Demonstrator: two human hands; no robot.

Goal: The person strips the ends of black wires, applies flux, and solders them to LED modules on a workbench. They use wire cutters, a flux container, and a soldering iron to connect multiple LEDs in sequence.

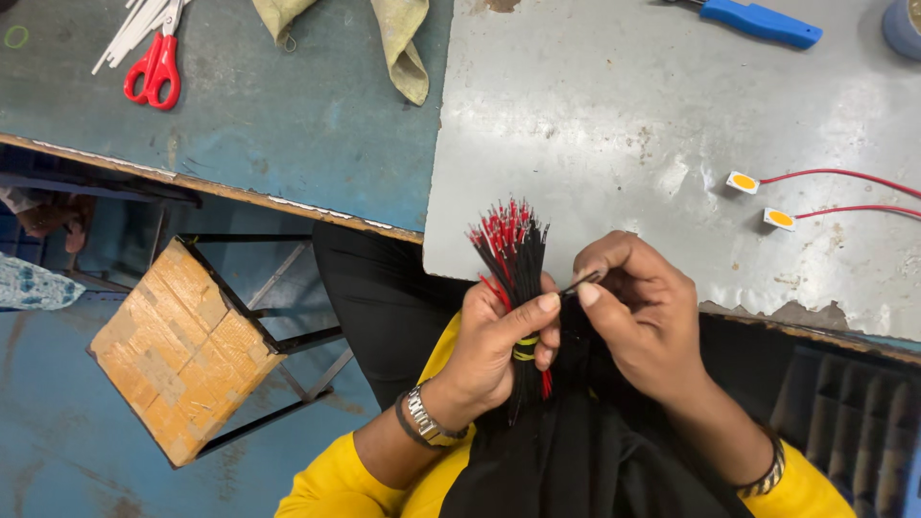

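Seated worker, bench edge at 12 o'clock from the lap. Left hand [499, 336] wrapped closed around a bundle of red and black wires [513, 259], held upright over the lap, stripped tips fanned toward the bench. A yellow band [524, 347] cinches the bundle just inside the fist.

Right hand [628, 297], at 3 o'clock from the bundle, pinches one black wire [579, 282] between thumb and forefinger, its end just beside the left thumb tip.

My judgement: one wire is being drawn clear of the bunch. Done well, the left fist stays firm below the band so neighbours don't slide, and the pull runs straight along the wire.

On the metal sheet [614, 115], 2 o'clock: two small yellow chip pieces [743, 181] on red leads. Red scissors [153, 69] at 10 o'clock, well apart.
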